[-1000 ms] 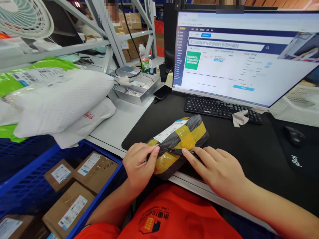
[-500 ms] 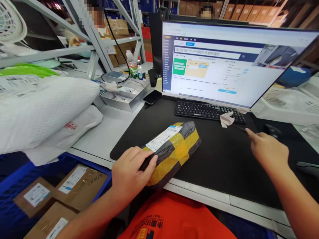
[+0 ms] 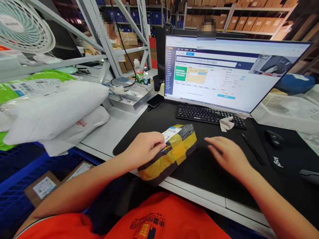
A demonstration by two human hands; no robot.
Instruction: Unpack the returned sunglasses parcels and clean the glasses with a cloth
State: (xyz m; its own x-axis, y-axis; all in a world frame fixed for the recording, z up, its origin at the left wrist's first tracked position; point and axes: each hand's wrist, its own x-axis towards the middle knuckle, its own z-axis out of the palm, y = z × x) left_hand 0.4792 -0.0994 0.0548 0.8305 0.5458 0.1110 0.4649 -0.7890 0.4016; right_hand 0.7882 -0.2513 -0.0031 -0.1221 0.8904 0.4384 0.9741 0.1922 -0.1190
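A box-shaped parcel [image 3: 178, 147] wrapped in black and yellow tape lies slanted on the black desk mat, its near end at the desk edge. A white shipping label [image 3: 171, 132] shows on top, partly covered by my left hand [image 3: 147, 149]. That hand is closed at the parcel's upper side, thumb and forefinger drawn together by the label; what lies between the fingertips is hidden. My right hand [image 3: 226, 152] hovers right of the parcel, empty, fingers stretched and thumb apart. Beyond it a slim black pen-like tool [image 3: 253, 149] lies on the mat.
A monitor [image 3: 211, 79] stands behind a keyboard [image 3: 206, 113] with a crumpled tissue [image 3: 226, 123]. At right are a mouse [image 3: 274, 138] and white basket [image 3: 279, 106]. At left are a phone [image 3: 155, 100], metal tray [image 3: 133, 99], white mailers [image 3: 64, 109] and a blue crate [image 3: 15, 189] with boxes.
My right hand has left the black tool and moved left toward the parcel. My left hand has shifted up over the label and closed. The view has tilted up slightly.
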